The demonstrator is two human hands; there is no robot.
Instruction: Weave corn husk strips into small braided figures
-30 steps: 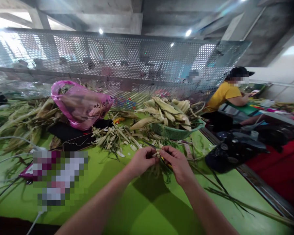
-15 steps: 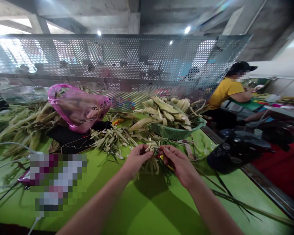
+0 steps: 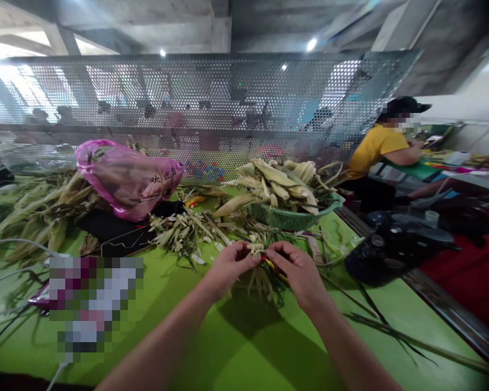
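Above the middle of the green table, a small knotted piece of pale corn husk (image 3: 256,248) is held up, with loose strips (image 3: 261,282) hanging beneath it. My left hand (image 3: 230,267) pinches the piece from its left side between thumb and fingers. At its right edge, my right hand (image 3: 292,266) is closed in a pinch, apparently on a husk strip of the same piece; the fingertips partly hide it. Just beyond both hands lie cut husk strips (image 3: 185,227) and some thin green strands (image 3: 283,237). Something yellow shows behind my right fingers.
A green basket (image 3: 283,218) heaped with corn husks (image 3: 285,184) stands beyond my hands. Left are a pink plastic bag (image 3: 134,182), more husks (image 3: 52,212) and cables. A dark container (image 3: 391,252) is at right. Behind stands a perforated metal screen (image 3: 212,92); a person in yellow (image 3: 375,146) sits right.
The knotted husk piece has shifted slightly right and down, and its hanging strips have spread. My right fingers have come in closer to the knot.
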